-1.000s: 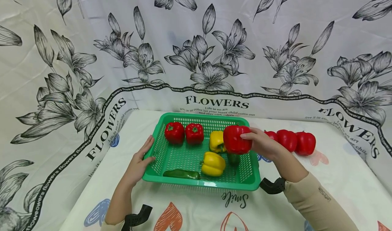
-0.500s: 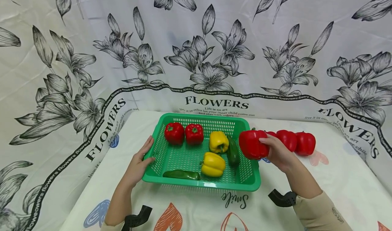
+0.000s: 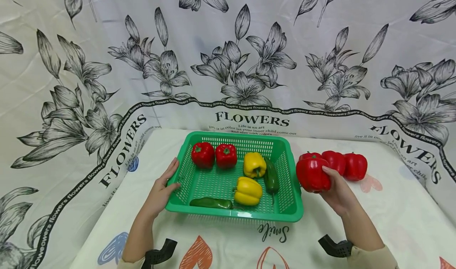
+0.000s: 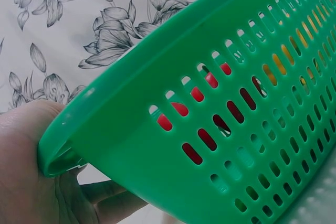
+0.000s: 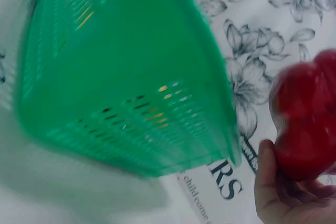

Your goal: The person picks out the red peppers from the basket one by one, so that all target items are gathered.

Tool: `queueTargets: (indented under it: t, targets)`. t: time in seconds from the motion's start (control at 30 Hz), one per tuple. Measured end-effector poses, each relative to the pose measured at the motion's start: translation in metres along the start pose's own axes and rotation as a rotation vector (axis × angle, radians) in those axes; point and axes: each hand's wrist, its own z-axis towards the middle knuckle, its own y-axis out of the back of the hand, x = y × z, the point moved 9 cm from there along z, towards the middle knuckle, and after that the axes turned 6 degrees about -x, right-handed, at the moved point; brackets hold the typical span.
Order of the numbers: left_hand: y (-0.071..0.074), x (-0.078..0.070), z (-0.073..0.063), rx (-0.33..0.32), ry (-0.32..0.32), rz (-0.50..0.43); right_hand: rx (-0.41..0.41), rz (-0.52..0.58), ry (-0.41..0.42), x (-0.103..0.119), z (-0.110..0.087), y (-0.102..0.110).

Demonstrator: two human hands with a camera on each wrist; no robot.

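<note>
My right hand (image 3: 340,195) grips a red bell pepper (image 3: 312,174) just off the right side of the green plastic basket (image 3: 235,217). The pepper's green stem points up, and in the right wrist view my fingertips (image 5: 266,156) press its side. At the basket's left end my left hand (image 3: 158,191) holds the rim. In the left wrist view the rim lies between thumb and fingers, with the fingers (image 4: 118,205) under it. Inside the basket are two red bell peppers (image 3: 226,156), two yellow bell peppers (image 3: 248,191) and two long green peppers (image 3: 211,203).
Right of the basket, more red bell peppers (image 3: 355,166) stand in a row on the white printed cloth (image 3: 399,217); the held pepper partly hides the nearest. A flower-patterned curtain (image 3: 228,55) hangs behind. Each wrist bears a black camera mount (image 3: 335,247).
My right hand has carried the red bell pepper rightward from over the basket to beyond its right rim, uncovering the yellow and green peppers there. My left hand has stayed at the basket.
</note>
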Motion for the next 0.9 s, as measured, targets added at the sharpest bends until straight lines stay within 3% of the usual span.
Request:
queueTargets:
  t: [0.47, 0.73, 0.9]
  targets:
    - [-0.001, 0.0, 0.001, 0.007, -0.001, -0.001, -0.203, -0.043, 0.031, -0.027, -0.002, 0.029]
    - [-0.001, 0.001, 0.001, 0.006, 0.005, 0.005, -0.34, -0.15, -0.084, -0.049, -0.005, 0.051]
    - [-0.001, 0.001, 0.0, 0.003, 0.008, 0.003, -0.385, -0.155, -0.171, -0.06, -0.005, 0.062]
